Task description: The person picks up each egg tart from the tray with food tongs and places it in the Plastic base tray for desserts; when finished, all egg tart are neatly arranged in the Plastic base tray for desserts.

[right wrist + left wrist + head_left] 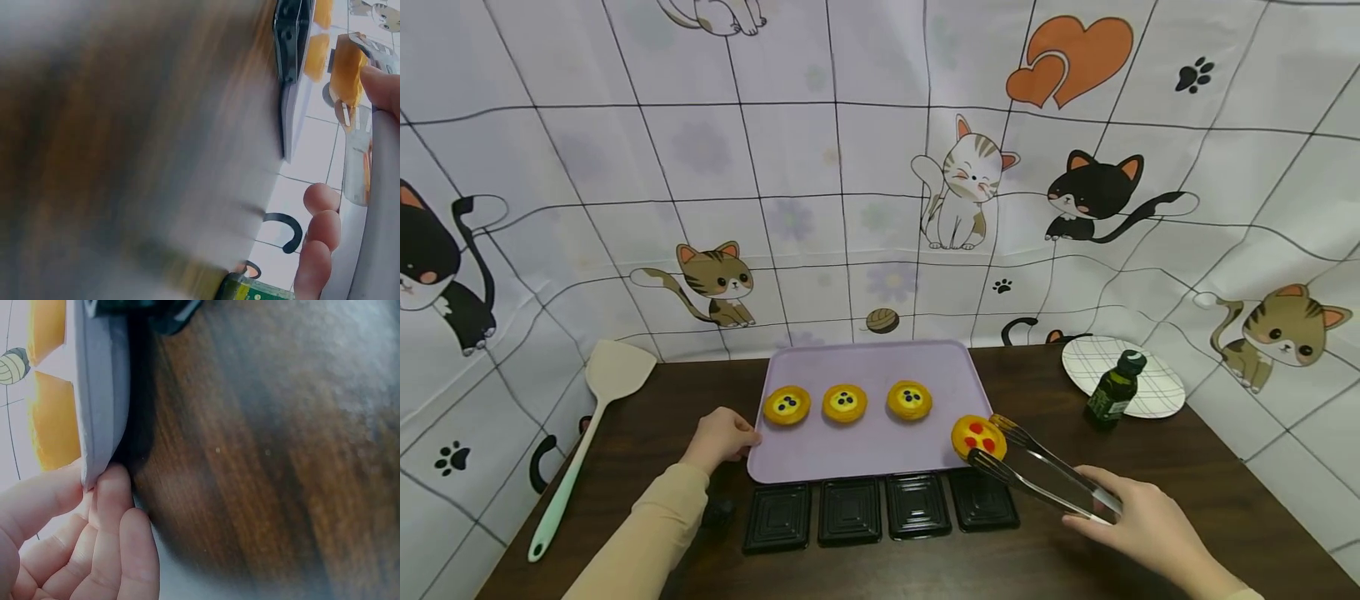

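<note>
My left hand (721, 440) pinches the left edge of a lilac tray (865, 450) between thumb and fingers, seen closely in the left wrist view. Three yellow tarts (845, 403) with dark blue dots sit in a row on this tray. At the right, my right hand (1138, 517) grips a pair of metal tongs (1045, 492). Between the tong tips is a yellow tart (976, 430) with red spots, over the tray's right end. The right wrist view shows this tart (348, 72) caught between the two forked tips.
Several black square moulds (850, 510) lie along the tray's front edge. A green bottle (1114, 392) stands at the right by a white plate (1086, 354) with a grid pattern. A spatula (580, 458) with a mint handle leans at the left. Behind hangs a cat-print cloth (880, 233).
</note>
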### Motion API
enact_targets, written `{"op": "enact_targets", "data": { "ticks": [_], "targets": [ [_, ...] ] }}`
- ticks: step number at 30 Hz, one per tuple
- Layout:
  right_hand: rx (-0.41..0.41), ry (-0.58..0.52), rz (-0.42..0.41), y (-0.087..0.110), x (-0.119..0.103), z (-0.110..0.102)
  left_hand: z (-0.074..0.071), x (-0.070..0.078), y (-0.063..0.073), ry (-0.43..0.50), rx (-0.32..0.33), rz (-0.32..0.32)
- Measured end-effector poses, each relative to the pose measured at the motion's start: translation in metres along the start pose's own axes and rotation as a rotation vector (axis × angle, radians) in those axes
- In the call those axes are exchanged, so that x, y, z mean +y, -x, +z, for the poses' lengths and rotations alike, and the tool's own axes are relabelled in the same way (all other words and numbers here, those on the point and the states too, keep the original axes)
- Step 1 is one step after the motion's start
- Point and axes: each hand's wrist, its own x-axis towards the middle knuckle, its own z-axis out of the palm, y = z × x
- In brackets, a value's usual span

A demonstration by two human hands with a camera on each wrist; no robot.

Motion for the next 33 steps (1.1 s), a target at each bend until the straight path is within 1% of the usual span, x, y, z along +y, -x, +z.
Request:
{"op": "enact_targets", "data": {
  "ticks": [4,7,12,16,19,24,30,33],
  "targets": [
    [0.004,-0.002,-0.020,0.013,0.001,0.000,0.000,0.000,0.001,0.003,-0.001,-0.005],
    [-0.036,-0.020,-0.011,0.021,0.002,0.001,0.000,0.000,0.001,0.006,-0.003,-0.001],
    [-0.173,-0.030,0.083,0.029,0.005,0.004,0.001,-0.001,0.000,0.009,-0.002,0.005],
    [-0.234,-0.020,0.153,0.032,0.007,0.008,0.002,-0.003,-0.001,0.009,0.000,0.003],
    [-0.238,-0.028,0.170,0.036,0.008,0.011,0.002,-0.003,-0.001,0.014,0.001,0.004],
    [-0.214,-0.013,0.145,0.041,0.010,0.013,0.002,-0.002,0.001,0.015,0.005,-0.001],
    [-0.211,0.007,0.139,0.041,0.010,0.013,0.003,-0.002,0.001,0.009,0.012,-0.003],
    [-0.223,0.008,0.142,0.041,0.010,0.013,0.003,-0.002,0.001,0.007,0.011,-0.003]
  ]
}}
